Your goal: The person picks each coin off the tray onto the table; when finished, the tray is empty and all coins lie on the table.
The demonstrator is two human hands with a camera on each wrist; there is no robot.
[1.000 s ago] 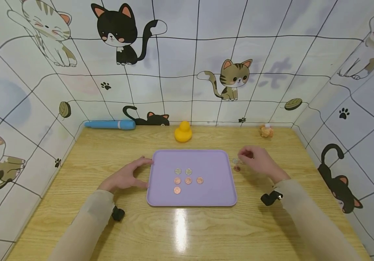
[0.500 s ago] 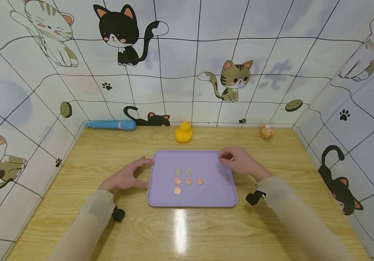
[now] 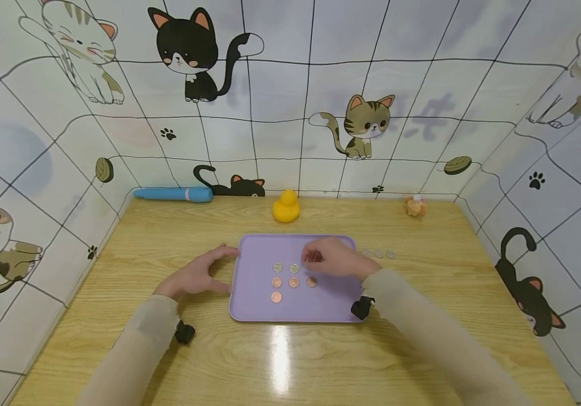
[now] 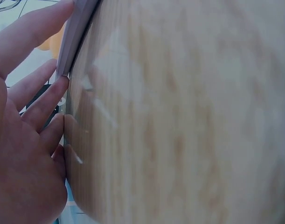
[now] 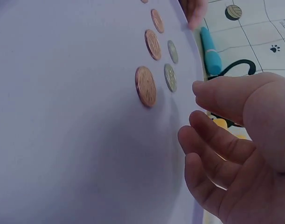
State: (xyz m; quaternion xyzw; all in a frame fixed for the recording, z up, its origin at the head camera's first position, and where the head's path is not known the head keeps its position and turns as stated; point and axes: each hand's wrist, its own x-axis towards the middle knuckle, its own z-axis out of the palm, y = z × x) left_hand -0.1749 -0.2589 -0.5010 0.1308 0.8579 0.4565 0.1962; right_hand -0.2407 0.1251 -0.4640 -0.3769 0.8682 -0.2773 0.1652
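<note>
A lilac tray [image 3: 265,313] lies on the table. On it are two silver coins [image 3: 277,268] in a row, three copper coins [image 3: 293,282] below, and another copper coin [image 3: 276,297] under those. My left hand [image 3: 196,275] touches the tray's left edge with spread fingers. Over the tray's right half, my right hand [image 3: 335,258] has its thumb and fingertips together, pinching a coin that the fingers hide. In the right wrist view, that hand [image 5: 235,144] hovers just beyond the copper and silver coins. Right of the tray lie three silver coins [image 3: 378,254].
Along the back of the table are a yellow rubber duck [image 3: 286,207], a blue pen-shaped object [image 3: 173,194] and a small orange figure [image 3: 415,206]. Cat-printed sheeting [image 3: 280,90] encloses the back and sides of the table [image 3: 209,361].
My right hand has moved left from the coins beside the tray to above the tray, near the silver row. My left hand stays at the tray's edge.
</note>
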